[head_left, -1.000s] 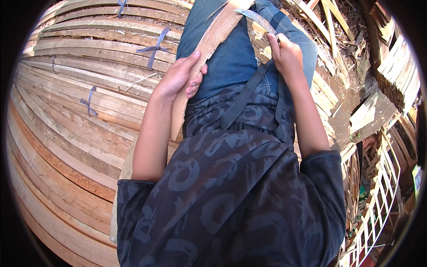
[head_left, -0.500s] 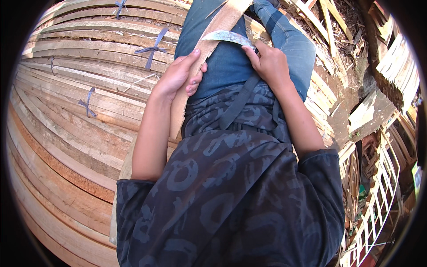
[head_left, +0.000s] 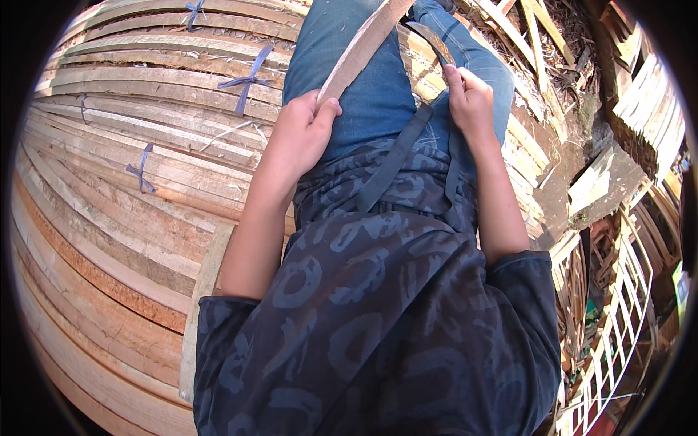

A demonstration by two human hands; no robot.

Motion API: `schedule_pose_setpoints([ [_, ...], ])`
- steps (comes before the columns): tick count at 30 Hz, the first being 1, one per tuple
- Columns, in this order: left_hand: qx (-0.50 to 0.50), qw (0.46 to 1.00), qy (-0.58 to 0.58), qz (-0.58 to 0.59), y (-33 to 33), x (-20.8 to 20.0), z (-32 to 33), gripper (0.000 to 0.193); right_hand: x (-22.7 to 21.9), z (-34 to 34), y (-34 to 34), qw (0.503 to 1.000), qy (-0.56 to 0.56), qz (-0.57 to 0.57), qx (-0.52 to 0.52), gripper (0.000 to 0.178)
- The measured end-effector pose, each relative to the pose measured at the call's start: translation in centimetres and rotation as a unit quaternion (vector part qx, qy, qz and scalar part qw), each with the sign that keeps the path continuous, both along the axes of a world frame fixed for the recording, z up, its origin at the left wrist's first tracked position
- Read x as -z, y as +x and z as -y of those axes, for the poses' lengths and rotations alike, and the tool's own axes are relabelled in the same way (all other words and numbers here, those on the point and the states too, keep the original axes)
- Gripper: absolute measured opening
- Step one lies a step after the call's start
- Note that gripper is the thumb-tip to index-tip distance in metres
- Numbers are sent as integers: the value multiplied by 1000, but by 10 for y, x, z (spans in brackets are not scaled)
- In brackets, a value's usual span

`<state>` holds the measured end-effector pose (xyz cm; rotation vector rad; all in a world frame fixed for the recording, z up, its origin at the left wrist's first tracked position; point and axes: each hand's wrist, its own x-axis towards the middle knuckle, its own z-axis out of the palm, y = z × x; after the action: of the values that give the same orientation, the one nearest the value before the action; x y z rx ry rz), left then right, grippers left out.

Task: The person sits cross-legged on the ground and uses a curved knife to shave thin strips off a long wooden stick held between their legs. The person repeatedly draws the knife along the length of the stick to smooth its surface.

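Note:
My left hand (head_left: 304, 129) is closed round the near end of a flat wooden slat (head_left: 367, 47), with the thumb along it. The slat slants up over my jeans and runs out at the top edge. To its right, my right hand (head_left: 471, 100) is closed on a knife with a curved blade (head_left: 436, 42); the fist hides its handle. The blade points up and left, apart from the slat.
Bundles of long wooden strips (head_left: 138, 116), some tied with purple bands (head_left: 249, 78), lie on my left. At right are offcuts (head_left: 542, 43), a stone block (head_left: 611, 185) and a white lattice (head_left: 618, 320). A dark strap (head_left: 396, 156) lies across my lap.
The knife has come off the slat, moving right and up, and its blade has turned. My left hand has rolled over, and the slat no longer shows below it.

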<state>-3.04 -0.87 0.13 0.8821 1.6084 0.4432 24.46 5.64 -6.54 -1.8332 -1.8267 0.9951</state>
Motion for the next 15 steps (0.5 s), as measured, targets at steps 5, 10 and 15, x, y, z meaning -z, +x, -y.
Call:
schedule_pose_setpoints([
  [5,69,991,53,-105,6,-18,-8,28,-28,1,-34,998,-35,16,-54,56],
  [10,66,991,32,-109,11,-18,-11,30,-28,6,-52,986,53,74,-140,55],
  [15,70,984,76,-148,14,-7,-4,27,-15,-5,-54,976,97,133,-140,57],
])
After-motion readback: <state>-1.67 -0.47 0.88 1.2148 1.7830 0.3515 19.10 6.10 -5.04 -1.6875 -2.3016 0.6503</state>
